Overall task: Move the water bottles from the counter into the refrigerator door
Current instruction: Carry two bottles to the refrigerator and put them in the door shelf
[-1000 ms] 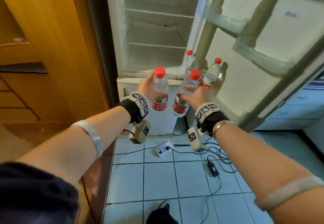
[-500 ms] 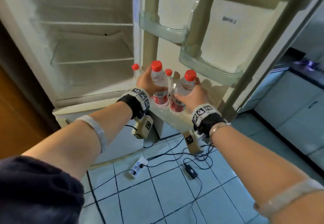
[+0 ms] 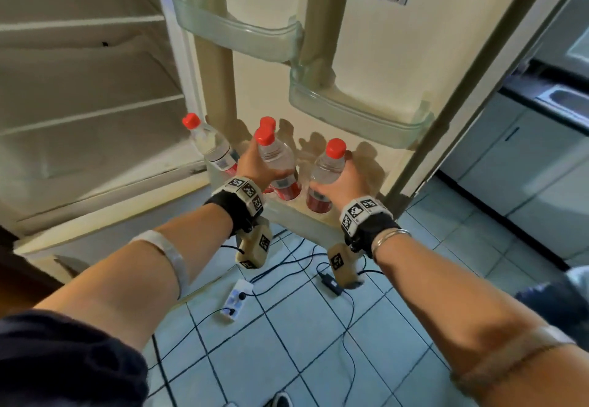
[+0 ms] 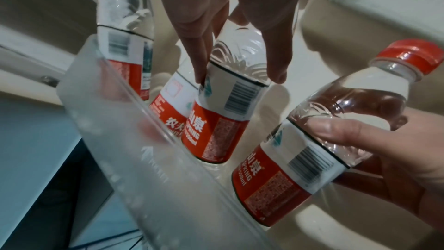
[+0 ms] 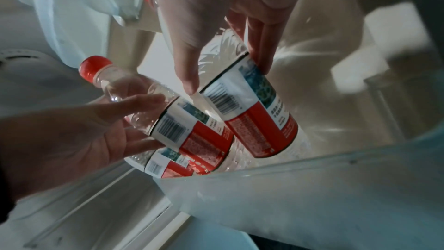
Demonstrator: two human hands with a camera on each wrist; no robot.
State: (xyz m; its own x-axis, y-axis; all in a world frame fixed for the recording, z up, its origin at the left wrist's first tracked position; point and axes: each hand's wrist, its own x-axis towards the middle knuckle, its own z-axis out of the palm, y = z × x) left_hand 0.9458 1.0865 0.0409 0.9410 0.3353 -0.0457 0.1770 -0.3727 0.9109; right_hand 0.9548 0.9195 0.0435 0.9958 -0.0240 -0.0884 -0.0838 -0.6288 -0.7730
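The open refrigerator door's bottom shelf (image 3: 296, 213) has a frosted clear rail (image 4: 144, 159). Two red-capped water bottles stand in it: one (image 3: 213, 148) at the far left, the other (image 3: 267, 122) mostly hidden behind my left hand. My left hand (image 3: 255, 167) grips a third bottle (image 3: 277, 159) by its upper body. Its lower end sits behind the rail (image 5: 312, 187). My right hand (image 3: 347, 180) grips a fourth bottle (image 3: 325, 174), tilted, to the right of the others, its base also behind the rail. Both held bottles (image 4: 230, 102) (image 4: 312, 140) carry red and white labels.
Two clear shelves (image 3: 236, 29) (image 3: 357, 113) sit higher on the door. The fridge compartment (image 3: 89, 113) with white shelves is open at left. A power strip (image 3: 237, 300) and cables lie on the tiled floor below. Kitchen cabinets (image 3: 526, 158) stand at right.
Both hands have carried their bottles forward and down to the door's bottom shelf, beside the two bottles standing there. The head view has turned from the fridge compartment toward the door.
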